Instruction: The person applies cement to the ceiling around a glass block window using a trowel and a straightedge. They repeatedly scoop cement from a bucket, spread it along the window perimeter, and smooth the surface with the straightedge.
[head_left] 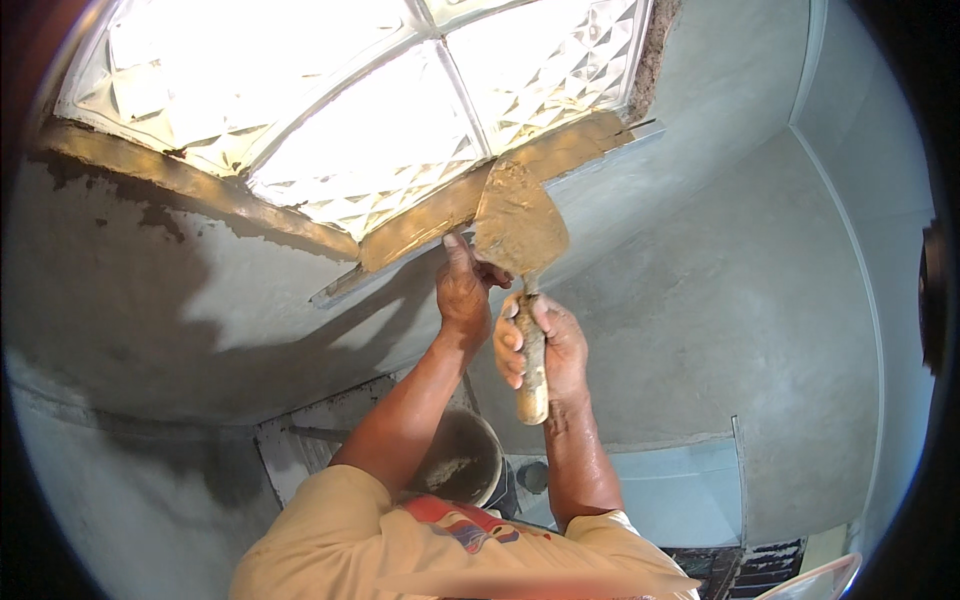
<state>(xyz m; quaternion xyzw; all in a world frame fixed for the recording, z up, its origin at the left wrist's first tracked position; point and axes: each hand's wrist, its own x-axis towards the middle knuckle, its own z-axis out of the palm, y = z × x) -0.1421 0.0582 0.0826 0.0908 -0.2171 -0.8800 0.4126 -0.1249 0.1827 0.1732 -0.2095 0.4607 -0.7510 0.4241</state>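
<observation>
My left hand (462,295) grips a long thin straightedge (335,290) along the lower edge of the mortar band (400,245) beneath the glass block window (370,120), its thumb up and some fingers partly behind the trowel. My right hand (545,345) is closed around the worn handle of a trowel (517,215), held upright just right of my left hand. The trowel's blade is coated with tan mortar and overlaps the band in this view. Another mortar band (200,195) runs along the window's left lower edge, with ragged smears on the grey plaster.
Grey plastered wall (680,330) surrounds the window and curves toward a corner at the right. Below my arms are a bucket (460,450) with grey residue, a small dark container (533,478), a pale blue panel (675,490) and a dark slatted object (770,570) at lower right.
</observation>
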